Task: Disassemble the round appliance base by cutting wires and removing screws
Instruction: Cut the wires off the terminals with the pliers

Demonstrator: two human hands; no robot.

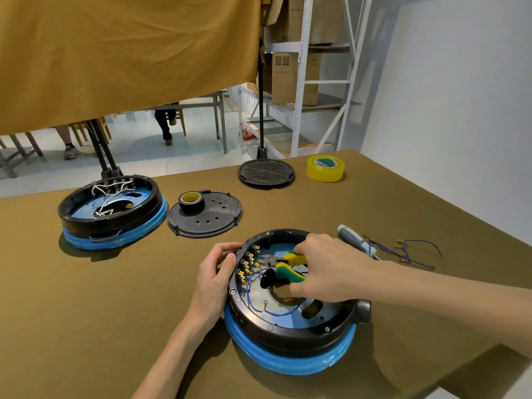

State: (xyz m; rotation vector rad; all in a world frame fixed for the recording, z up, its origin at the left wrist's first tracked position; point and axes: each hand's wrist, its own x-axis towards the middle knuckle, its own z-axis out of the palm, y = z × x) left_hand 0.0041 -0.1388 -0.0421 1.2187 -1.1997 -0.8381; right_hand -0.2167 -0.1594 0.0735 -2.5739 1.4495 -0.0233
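Head view: round appliance base (pixel 290 338), black on a blue ring, open side up on the olive surface (pixel 100 298), near edge. Left hand (pixel 214 276) curled round its left rim. Right hand (pixel 331 269) gripping yellow-green cutters (pixel 285 267), nose at brass terminals (pixel 247 264) beside a blue wire (pixel 259 308). Screwdriver (pixel 357 240) just right.

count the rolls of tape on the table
2: a black roll of tape sitting on the loose black round cover mid-table, and a clear yellowish roll of tape at the far right edge.
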